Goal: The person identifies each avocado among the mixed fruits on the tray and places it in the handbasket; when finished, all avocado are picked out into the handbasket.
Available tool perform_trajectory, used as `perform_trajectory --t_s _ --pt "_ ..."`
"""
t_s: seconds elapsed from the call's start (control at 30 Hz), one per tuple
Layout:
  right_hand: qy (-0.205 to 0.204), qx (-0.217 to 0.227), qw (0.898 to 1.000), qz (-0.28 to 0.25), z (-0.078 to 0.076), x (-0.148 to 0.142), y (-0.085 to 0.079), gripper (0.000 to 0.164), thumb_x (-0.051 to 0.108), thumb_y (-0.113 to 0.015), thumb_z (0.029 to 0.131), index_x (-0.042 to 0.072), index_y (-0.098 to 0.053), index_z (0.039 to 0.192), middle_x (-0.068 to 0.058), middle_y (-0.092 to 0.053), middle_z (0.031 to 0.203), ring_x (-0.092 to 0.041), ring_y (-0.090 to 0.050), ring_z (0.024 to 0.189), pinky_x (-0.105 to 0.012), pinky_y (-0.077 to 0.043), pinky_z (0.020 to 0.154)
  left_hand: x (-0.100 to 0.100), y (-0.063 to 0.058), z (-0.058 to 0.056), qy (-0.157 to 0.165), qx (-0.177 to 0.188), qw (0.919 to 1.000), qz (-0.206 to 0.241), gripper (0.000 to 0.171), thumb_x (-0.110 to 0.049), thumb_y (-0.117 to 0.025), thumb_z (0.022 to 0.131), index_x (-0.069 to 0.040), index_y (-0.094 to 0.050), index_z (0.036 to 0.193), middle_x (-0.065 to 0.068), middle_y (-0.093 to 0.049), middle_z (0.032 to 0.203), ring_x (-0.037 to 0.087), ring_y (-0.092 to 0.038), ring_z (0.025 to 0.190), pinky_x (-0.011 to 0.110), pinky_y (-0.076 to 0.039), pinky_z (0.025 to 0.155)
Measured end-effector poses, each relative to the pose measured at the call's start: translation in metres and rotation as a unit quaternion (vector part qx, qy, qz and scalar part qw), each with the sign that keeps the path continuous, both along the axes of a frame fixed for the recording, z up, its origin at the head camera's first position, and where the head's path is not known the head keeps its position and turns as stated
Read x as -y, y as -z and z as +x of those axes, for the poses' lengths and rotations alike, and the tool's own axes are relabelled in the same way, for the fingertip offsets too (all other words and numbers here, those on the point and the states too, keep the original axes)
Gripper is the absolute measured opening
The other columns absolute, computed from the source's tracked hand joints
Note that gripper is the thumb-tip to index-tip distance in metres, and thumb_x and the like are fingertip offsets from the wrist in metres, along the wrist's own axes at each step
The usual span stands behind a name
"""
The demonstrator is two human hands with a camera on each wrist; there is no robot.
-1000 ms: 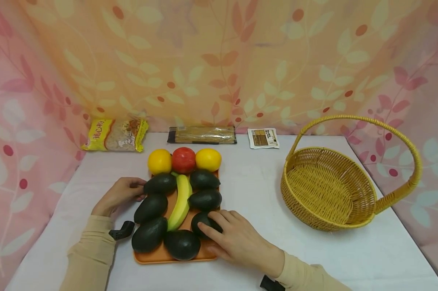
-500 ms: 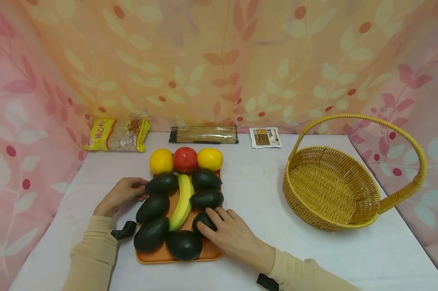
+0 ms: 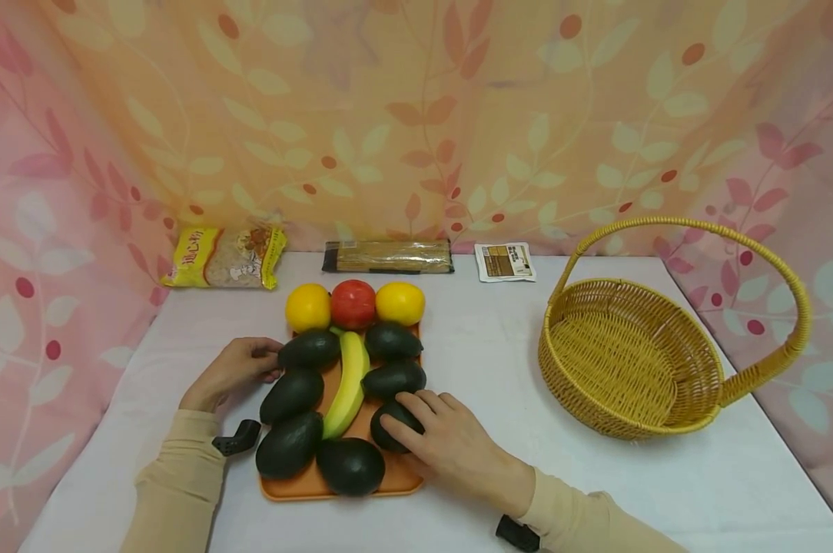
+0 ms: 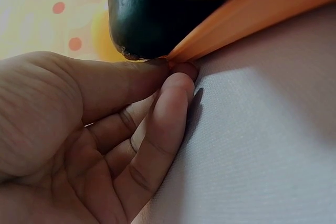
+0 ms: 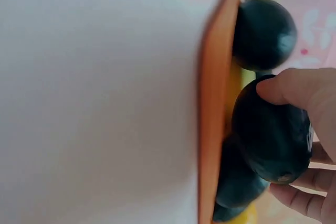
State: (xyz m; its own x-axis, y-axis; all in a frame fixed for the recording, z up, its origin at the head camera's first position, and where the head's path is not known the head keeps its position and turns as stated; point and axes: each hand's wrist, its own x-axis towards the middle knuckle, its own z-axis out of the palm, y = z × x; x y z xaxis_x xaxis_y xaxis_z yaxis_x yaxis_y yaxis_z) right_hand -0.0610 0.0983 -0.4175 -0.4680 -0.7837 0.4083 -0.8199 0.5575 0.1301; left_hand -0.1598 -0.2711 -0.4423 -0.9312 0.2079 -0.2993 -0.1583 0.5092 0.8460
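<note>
On the orange tray (image 3: 307, 488), dark avocados (image 3: 350, 466) lie around a yellow banana (image 3: 347, 384). My left hand (image 3: 235, 371) is at the tray's left side; in the left wrist view, thumb and index finger pinch the tray's edge (image 4: 262, 17), just below a dark avocado (image 4: 152, 24). My right hand (image 3: 451, 445) holds the avocado (image 3: 386, 428) near the tray's front right. The right wrist view shows my thumb on one side of this avocado (image 5: 273, 129) and fingers on the other, above the tray's side wall (image 5: 211, 98).
A red round fruit (image 3: 353, 305) between two yellow fruits (image 3: 309, 308) lines the tray's far end. Behind stand a yellow food bag (image 3: 226, 257), a pack of thin sticks (image 3: 389, 256) and a small white packet (image 3: 505, 262). A wicker basket (image 3: 562, 384) with a tall handle is at right.
Over the last half second, my right hand and the avocado in it have shifted slightly to the right. My left hand stays at the tray's edge.
</note>
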Motion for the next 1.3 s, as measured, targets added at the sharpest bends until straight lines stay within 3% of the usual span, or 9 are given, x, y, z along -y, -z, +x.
perform_trajectory --t_s 0.27,0.6,0.83,1.1,1.3 --pt "0.021 0.015 0.999 -0.045 -0.017 -0.025 -0.031 0.062 0.035 -0.082 0.074 0.019 -0.056 0.128 -0.01 -0.059 0.124 -0.024 -0.061 0.106 -0.036 -0.055 0.08 0.001 0.0 0.0 0.0 -0.002 1.0 0.0 0.033 -0.009 -0.056 0.096 0.012 -0.058 0.121 0.011 -0.068 0.094 0.008 -0.063 0.074 0.022 -0.055 0.069" --pt "0.102 -0.015 0.99 -0.093 -0.057 -0.089 -0.075 0.06 0.028 -0.08 0.071 0.011 -0.059 0.124 -0.016 -0.061 0.12 -0.031 -0.063 0.096 -0.044 -0.054 0.074 0.001 -0.002 0.0 -0.002 0.001 1.0 0.007 0.032 -0.007 -0.055 0.096 0.013 -0.057 0.121 0.008 -0.067 0.092 0.006 -0.062 0.074 0.022 -0.055 0.069" --pt "0.167 -0.017 0.98 -0.104 -0.08 -0.142 -0.092 0.058 0.023 -0.078 0.069 0.007 -0.059 0.122 -0.018 -0.06 0.116 -0.034 -0.061 0.093 -0.049 -0.052 0.073 0.001 -0.002 0.0 -0.003 0.006 1.0 0.004 0.033 -0.008 -0.055 0.096 0.012 -0.057 0.122 0.007 -0.068 0.091 0.008 -0.062 0.074 0.022 -0.055 0.069" --pt "0.253 0.01 0.962 -0.105 -0.087 -0.194 -0.101 0.059 0.02 -0.075 0.069 0.005 -0.057 0.123 -0.021 -0.059 0.118 -0.039 -0.06 0.093 -0.054 -0.05 0.074 -0.001 -0.003 -0.002 -0.005 0.015 0.9999 0.002 0.035 -0.009 -0.054 0.097 0.012 -0.056 0.124 0.005 -0.07 0.092 0.007 -0.063 0.074 0.022 -0.056 0.07" --pt "0.336 0.087 0.935 -0.067 -0.098 -0.216 -0.101 0.064 0.022 -0.075 0.076 0.002 -0.05 0.131 -0.029 -0.056 0.121 -0.047 -0.059 0.095 -0.065 -0.048 0.073 0.0 -0.002 0.0 0.0 0.009 0.9999 0.009 0.034 -0.006 -0.052 0.096 0.014 -0.055 0.124 0.008 -0.07 0.093 0.006 -0.063 0.074 0.022 -0.056 0.068"
